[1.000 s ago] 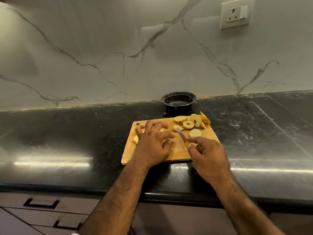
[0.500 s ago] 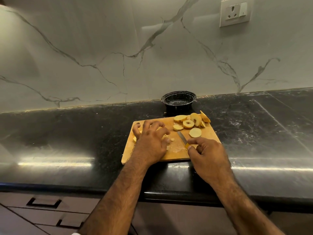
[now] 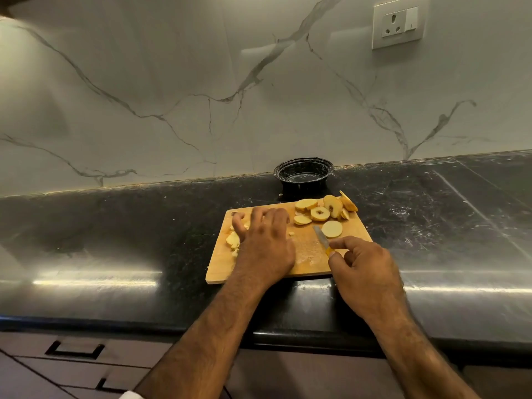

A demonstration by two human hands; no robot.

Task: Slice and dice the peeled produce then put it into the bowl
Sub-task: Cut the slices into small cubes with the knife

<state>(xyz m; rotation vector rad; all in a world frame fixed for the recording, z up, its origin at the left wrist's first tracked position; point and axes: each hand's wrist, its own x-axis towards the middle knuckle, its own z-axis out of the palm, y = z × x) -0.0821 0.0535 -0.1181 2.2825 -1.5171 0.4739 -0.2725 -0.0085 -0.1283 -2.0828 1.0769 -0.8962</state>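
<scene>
A wooden cutting board (image 3: 305, 254) lies on the black counter. Several round yellow slices (image 3: 319, 213) of peeled produce are piled at its far right corner, one pale slice (image 3: 332, 228) lying apart. Small diced pieces (image 3: 233, 240) sit at the board's left side. My left hand (image 3: 266, 240) lies palm down over those pieces, fingers spread and slightly bent. My right hand (image 3: 365, 266) grips a small knife (image 3: 321, 239) by its yellow handle, blade pointing away toward the slices. A black bowl (image 3: 303, 175) stands behind the board by the wall.
The dark counter (image 3: 115, 240) runs left and right of the board, its front edge just below my forearms. Drawers with dark handles (image 3: 74, 351) are under it. A marble backsplash rises behind, with a wall socket (image 3: 398, 24) at the upper right.
My left hand has slid leftward across the board, pushing the diced pieces to the left side. The knife in my right hand has barely moved.
</scene>
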